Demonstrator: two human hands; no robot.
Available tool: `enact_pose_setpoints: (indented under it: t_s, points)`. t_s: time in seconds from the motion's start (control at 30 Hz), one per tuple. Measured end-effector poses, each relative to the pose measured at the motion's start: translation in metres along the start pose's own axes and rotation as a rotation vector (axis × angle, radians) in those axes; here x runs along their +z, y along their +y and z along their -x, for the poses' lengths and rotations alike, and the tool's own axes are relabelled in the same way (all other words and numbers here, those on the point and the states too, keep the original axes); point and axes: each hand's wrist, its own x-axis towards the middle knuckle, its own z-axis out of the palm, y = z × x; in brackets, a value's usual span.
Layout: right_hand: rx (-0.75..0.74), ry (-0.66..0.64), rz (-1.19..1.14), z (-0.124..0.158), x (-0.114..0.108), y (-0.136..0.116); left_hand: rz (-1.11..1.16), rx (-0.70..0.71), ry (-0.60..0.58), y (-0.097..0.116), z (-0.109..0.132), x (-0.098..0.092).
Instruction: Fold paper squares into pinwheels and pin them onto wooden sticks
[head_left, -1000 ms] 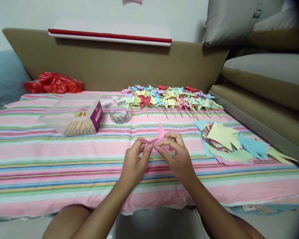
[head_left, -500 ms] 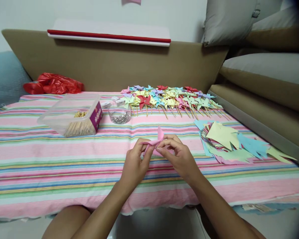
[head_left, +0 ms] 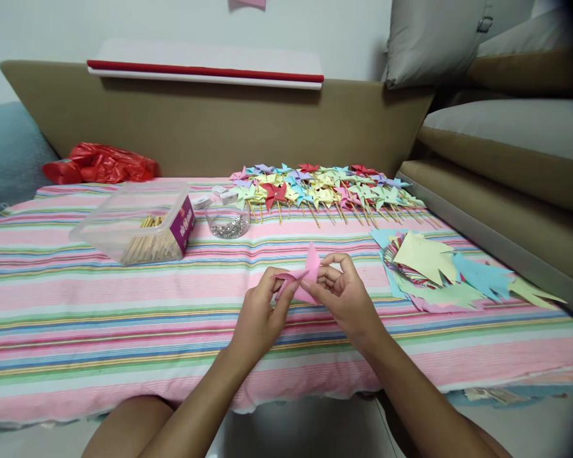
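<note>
A pink paper pinwheel [head_left: 311, 262], partly folded, is held up above the striped cloth between my two hands. My left hand [head_left: 262, 305] pinches it near the centre with thumb and forefinger. From the other side, my right hand [head_left: 346, 296] presses its thumb against the folded paper, fingers curled behind and partly raised. One pink point stands upright between the hands. Whether a pin sits at its middle, I cannot make out. To the right lies a stack of cut paper sheets [head_left: 423, 257] in yellow, blue, green and pink.
A clear plastic box [head_left: 124, 213] of short wooden sticks stands left, beside a round tub of small metal pins [head_left: 229, 226]. Finished pinwheels on sticks [head_left: 322, 191] lie in rows at the back. A red plastic bag [head_left: 107, 164] rests back left; cushions [head_left: 506, 140] are piled right.
My right hand's fingers have lifted and shifted slightly, with the thumb now pressing on the paper. The pink paper has turned a little and its upright point leans further right.
</note>
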Motion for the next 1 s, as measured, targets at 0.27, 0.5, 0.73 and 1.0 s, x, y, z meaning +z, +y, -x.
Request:
enact_pose_setpoints:
  t_s: [0.27, 0.5, 0.73, 1.0]
  points:
    - [0.090, -0.011, -0.031, 0.000, 0.002, 0.007, -0.044, -0.021, -0.051, -0.001, -0.004, -0.002]
    - [0.051, -0.066, 0.060, -0.002, 0.002, 0.014, -0.089, -0.055, -0.047, -0.003, -0.003, -0.003]
    - [0.096, -0.045, 0.048, -0.005, 0.004, 0.018, 0.229, -0.218, -0.058, -0.007, -0.006, -0.008]
    - [0.205, 0.008, -0.076, -0.009, 0.003, 0.013, -0.268, -0.102, 0.490, 0.012, -0.032, -0.134]
